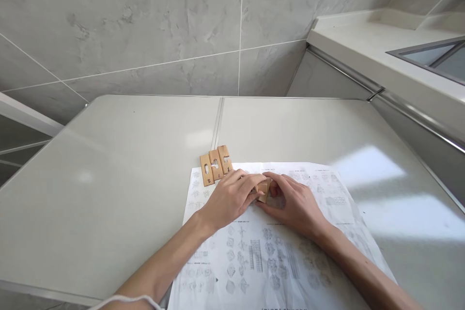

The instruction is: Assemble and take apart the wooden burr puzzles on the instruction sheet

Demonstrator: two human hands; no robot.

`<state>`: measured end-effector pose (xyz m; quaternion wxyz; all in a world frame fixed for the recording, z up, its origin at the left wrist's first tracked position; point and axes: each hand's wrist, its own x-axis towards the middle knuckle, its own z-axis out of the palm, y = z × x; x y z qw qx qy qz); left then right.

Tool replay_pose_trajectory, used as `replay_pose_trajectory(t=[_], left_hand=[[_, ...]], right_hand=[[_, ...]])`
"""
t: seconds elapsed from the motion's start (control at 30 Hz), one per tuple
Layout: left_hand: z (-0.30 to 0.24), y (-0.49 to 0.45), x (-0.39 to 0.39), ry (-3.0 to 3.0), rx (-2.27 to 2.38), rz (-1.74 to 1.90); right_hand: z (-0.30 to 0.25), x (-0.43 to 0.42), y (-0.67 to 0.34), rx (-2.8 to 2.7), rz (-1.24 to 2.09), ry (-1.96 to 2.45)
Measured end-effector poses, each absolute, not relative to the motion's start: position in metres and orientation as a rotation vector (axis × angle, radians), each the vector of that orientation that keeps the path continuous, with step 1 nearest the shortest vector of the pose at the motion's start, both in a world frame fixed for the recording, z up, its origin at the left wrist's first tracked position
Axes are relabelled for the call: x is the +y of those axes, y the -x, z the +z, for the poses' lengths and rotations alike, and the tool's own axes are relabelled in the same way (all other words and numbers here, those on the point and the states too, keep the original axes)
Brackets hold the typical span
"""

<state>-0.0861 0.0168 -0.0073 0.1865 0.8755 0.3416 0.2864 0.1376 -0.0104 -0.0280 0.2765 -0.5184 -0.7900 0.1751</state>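
Both hands meet over a large printed sheet [232, 232] with small diagrams. Between them is a small light wooden puzzle piece [264, 191], partly covered by fingers. My left hand [236, 193] is closed on its left side, where a dark mark shows. My right hand [292, 198] pinches it from the right, thumb below and fingers above. Whether the held wood is one piece or more, I cannot tell. Just beyond my left hand, three flat wooden puzzle pieces [216, 164] with cutouts and black numbers lie side by side, overlapping the sheet's upper left edge.
The sheet lies on a pale folding table [119, 193] with a seam across its middle. Grey marbled tiles [163, 14] rise behind it. At the right, a white counter [356, 43] stands above a metal-railed cabinet. A white cord [127, 298] crosses my left forearm.
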Motion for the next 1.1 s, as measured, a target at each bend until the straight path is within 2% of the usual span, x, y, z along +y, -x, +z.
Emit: replay_pose_trajectory(t=[0.17,0.87,1.1], left_hand=[[-0.0069,0.0849,0.0174,-2.543,0.929,0.831],[-0.0001,0.0869,0.0193,-2.016,0.996,0.776],[-0.0041,0.0861,0.0187,-1.995,1.072,0.839]], right_hand=[[-0.0279,-0.0098,-0.1371,-2.125,0.467,1.394],[-0.0283,-0.0085,-0.1384,-2.127,0.413,1.377],[-0.0211,-0.0096,-0.1387,-2.041,0.555,1.281]])
